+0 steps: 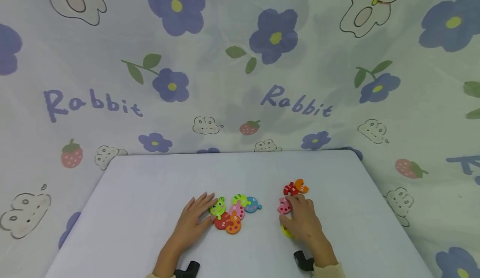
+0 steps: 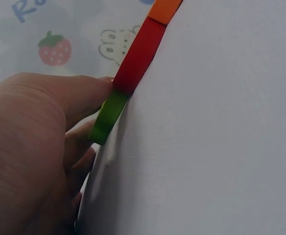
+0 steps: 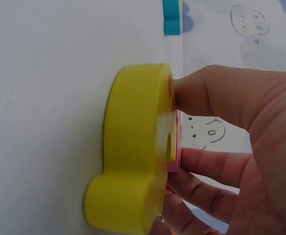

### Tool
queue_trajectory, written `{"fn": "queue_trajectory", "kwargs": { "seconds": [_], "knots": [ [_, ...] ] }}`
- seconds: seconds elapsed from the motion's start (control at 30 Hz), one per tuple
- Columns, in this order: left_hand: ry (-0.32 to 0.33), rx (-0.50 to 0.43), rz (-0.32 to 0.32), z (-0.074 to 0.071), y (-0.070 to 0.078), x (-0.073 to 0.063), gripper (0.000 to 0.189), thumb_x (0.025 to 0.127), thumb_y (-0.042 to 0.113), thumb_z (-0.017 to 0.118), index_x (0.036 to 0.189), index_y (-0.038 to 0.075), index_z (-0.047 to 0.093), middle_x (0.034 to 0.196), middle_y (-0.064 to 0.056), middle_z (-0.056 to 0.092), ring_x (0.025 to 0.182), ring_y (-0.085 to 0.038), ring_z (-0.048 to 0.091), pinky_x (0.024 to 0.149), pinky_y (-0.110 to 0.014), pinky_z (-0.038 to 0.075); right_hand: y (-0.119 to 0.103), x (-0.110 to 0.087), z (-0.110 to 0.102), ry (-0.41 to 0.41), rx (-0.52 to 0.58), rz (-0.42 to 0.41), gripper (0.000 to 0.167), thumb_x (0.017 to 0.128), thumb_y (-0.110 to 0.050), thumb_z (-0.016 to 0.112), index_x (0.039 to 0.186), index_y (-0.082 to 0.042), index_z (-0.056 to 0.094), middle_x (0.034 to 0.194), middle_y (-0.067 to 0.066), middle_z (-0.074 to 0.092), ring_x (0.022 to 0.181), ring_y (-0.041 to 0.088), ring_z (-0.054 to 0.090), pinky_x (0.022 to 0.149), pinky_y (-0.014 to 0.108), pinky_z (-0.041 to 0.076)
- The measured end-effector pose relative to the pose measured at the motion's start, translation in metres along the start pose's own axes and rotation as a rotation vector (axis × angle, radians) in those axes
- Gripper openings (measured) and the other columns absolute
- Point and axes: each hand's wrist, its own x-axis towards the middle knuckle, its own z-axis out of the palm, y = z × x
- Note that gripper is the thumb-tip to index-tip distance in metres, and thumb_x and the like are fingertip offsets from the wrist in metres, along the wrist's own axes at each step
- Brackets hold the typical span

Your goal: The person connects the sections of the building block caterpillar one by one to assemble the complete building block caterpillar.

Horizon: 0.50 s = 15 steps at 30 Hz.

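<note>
On the white table, a row of joined caterpillar puzzle pieces begins with a green smiling head (image 1: 218,208). A red piece marked 2 (image 1: 222,221), an orange piece (image 1: 233,224), a pink piece (image 1: 237,211), a lime piece (image 1: 240,200) and a blue piece (image 1: 253,204) follow. My left hand (image 1: 193,219) rests beside the head, its extended fingers and thumb touching the head and red piece. My right hand (image 1: 301,219) pinches a separate pink spotted piece (image 1: 284,206) between thumb and fingers. A yellow piece (image 3: 133,137) lies nearest that wrist, partly under the hand in the head view.
Beyond the right hand lie a loose red piece (image 1: 290,189) and an orange piece (image 1: 301,186). Black wrist mounts (image 1: 303,261) show at both wrists. A printed cloth (image 1: 217,103) with flowers and rabbits hangs behind the table (image 1: 150,178).
</note>
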Motion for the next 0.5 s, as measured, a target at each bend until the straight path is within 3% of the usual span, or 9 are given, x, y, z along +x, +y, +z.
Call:
{"fn": "queue_trajectory", "kwargs": {
  "seconds": [0.5],
  "knots": [
    [0.013,0.021,-0.001,-0.0014,0.0033,0.0010,0.054,0.097,0.022,0.076,0.149,0.018,0.061,0.159,-0.001,0.051,0.153,-0.030,0.035,0.126,-0.061,0.013,0.0039,0.0038,-0.0027,-0.033,0.025,0.002,0.070,0.085,-0.041,0.085,0.144,-0.011,0.062,0.139,0.015,0.055,0.124,0.035,0.047,0.098,0.056,0.057]
  ]
}}
